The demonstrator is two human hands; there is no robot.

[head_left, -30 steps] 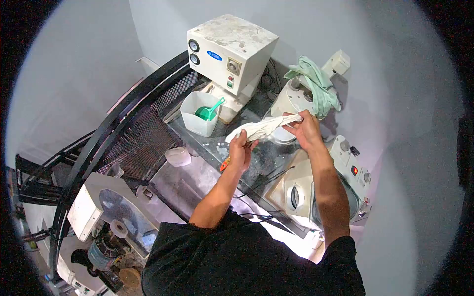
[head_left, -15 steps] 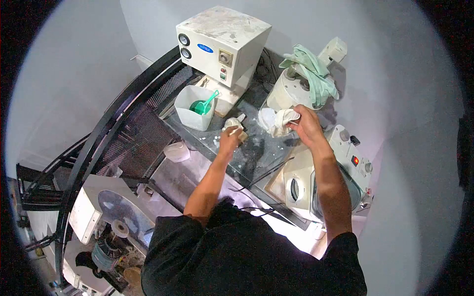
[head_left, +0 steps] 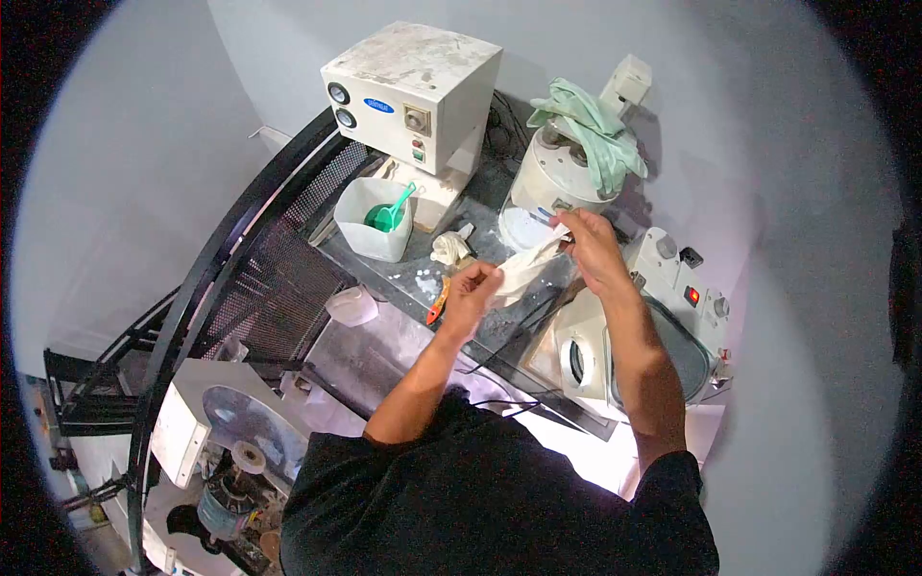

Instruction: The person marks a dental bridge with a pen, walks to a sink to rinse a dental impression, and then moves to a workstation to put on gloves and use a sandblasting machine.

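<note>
Between my hands stretches a thin, off-white, limp piece that looks like a glove. My left hand pinches its lower left end, while my right hand grips the upper right end. Another crumpled off-white piece, similar in look, lies on the dark bench just beyond my left hand. Close to my left fingers is a slim tool with an orange-red end, partly hidden. A round cream machine stands behind my right hand.
A white tub holding a green scoop stands at the bench's left. Behind it is a boxy machine with gauges. Green gloves drape over the round machine. A cabinet with a lit red switch sits right, beside black cables.
My left hand has left the crumpled piece on the bench and moved right to take the other end of the glove. The glove, bunched before, is now drawn out. The view has shifted slightly.
</note>
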